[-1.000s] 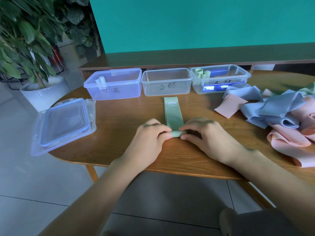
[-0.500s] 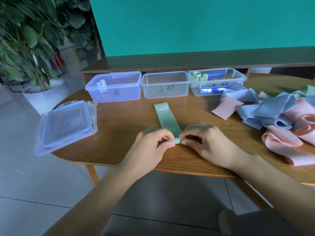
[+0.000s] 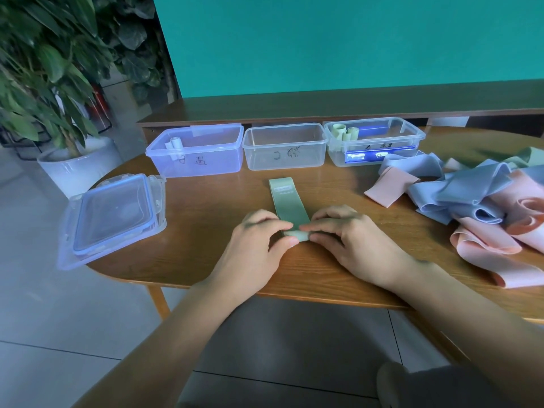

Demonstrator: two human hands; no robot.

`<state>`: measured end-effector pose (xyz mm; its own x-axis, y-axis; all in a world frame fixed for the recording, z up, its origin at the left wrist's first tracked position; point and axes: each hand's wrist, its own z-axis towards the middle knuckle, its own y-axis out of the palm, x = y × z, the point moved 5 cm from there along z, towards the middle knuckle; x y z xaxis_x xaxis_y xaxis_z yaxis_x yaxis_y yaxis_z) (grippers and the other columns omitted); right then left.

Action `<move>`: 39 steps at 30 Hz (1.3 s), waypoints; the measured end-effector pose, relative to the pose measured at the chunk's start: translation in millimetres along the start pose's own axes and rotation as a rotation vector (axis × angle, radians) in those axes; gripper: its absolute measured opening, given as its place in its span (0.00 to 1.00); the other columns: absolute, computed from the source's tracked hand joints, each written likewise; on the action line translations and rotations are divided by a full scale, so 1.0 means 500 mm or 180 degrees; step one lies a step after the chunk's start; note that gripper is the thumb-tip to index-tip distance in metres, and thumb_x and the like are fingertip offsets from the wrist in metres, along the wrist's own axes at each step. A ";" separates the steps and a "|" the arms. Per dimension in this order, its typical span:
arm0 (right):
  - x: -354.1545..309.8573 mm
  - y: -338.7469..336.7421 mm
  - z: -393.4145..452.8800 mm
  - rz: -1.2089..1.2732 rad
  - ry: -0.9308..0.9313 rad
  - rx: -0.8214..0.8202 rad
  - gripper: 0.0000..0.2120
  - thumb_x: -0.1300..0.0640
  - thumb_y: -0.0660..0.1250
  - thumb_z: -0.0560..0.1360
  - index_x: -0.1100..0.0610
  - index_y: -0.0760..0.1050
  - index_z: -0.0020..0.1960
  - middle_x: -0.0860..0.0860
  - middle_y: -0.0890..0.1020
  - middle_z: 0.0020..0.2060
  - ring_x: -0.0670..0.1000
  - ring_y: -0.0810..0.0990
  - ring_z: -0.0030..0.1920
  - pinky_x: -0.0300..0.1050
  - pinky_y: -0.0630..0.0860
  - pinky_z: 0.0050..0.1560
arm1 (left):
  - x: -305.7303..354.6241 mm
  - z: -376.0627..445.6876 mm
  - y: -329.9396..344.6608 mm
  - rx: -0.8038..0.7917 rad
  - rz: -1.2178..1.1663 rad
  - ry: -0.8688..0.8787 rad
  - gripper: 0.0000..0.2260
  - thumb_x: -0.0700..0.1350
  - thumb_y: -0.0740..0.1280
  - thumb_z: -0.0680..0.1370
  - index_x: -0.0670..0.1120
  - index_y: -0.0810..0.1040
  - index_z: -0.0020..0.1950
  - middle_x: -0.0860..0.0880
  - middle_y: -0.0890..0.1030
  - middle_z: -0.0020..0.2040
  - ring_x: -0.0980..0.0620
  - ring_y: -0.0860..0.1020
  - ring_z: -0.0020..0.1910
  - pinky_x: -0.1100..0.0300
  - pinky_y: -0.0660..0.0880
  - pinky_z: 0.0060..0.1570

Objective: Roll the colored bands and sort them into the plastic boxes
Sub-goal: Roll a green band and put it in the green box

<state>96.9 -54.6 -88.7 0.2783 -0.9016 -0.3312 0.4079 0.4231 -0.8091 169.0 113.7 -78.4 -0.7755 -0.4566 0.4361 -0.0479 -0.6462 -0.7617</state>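
Tabletop (image 3: 206, 207): green band (image 3: 290, 206) between fingers (image 3: 290, 241)

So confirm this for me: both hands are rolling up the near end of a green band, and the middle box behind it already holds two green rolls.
Not quite. In the head view the middle box is empty; the two green rolls stand in the right box. The rest holds: the left hand and right hand are rolling the near end of the green band.

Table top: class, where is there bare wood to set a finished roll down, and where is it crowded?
Bare wood lies between the stacked lids and the green band, and between that band and the pink band. The right side is crowded with the band pile.
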 end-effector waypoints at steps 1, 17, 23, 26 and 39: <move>0.002 0.002 0.002 -0.0021 0.0030 -0.0017 0.11 0.54 0.67 0.81 0.48 0.82 0.62 0.45 0.80 0.56 0.49 0.77 0.56 0.46 0.75 0.60 | 0.000 -0.001 -0.001 -0.0027 -0.0034 -0.0051 0.13 0.50 0.73 0.77 0.51 0.83 0.61 0.58 0.78 0.52 0.62 0.73 0.47 0.66 0.72 0.53; 0.013 0.008 0.019 -0.0051 0.0404 -0.0124 0.14 0.50 0.69 0.79 0.49 0.79 0.64 0.45 0.82 0.59 0.51 0.77 0.61 0.52 0.74 0.63 | -0.020 0.026 0.011 -0.0080 0.0117 -0.0009 0.09 0.49 0.69 0.80 0.50 0.83 0.59 0.54 0.81 0.53 0.55 0.76 0.53 0.61 0.73 0.55; 0.025 0.015 0.028 -0.0065 0.0415 -0.0099 0.14 0.52 0.69 0.79 0.49 0.79 0.65 0.46 0.75 0.58 0.52 0.72 0.58 0.55 0.73 0.63 | -0.019 0.031 0.012 -0.0267 -0.0024 -0.0209 0.16 0.51 0.73 0.77 0.55 0.79 0.64 0.59 0.77 0.53 0.64 0.74 0.47 0.73 0.68 0.47; 0.026 0.017 0.033 -0.0044 0.0381 -0.0151 0.13 0.52 0.68 0.80 0.49 0.80 0.65 0.46 0.76 0.57 0.51 0.72 0.57 0.55 0.73 0.61 | -0.019 0.037 0.011 -0.0250 -0.0045 -0.0247 0.10 0.50 0.73 0.76 0.55 0.80 0.57 0.63 0.75 0.47 0.66 0.74 0.46 0.74 0.66 0.42; -0.006 0.004 0.005 0.0157 0.0103 -0.0328 0.12 0.50 0.66 0.81 0.52 0.80 0.63 0.45 0.78 0.55 0.41 0.73 0.55 0.30 0.67 0.57 | -0.003 -0.011 -0.008 -0.0177 -0.0155 -0.0243 0.04 0.51 0.71 0.78 0.55 0.80 0.51 0.63 0.77 0.44 0.67 0.74 0.51 0.78 0.69 0.43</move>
<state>99.1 -50.9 -88.3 0.2668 -0.8830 -0.3862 0.3024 0.4572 -0.8364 166.8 120.2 -78.7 -0.7213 -0.4721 0.5068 -0.1209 -0.6346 -0.7633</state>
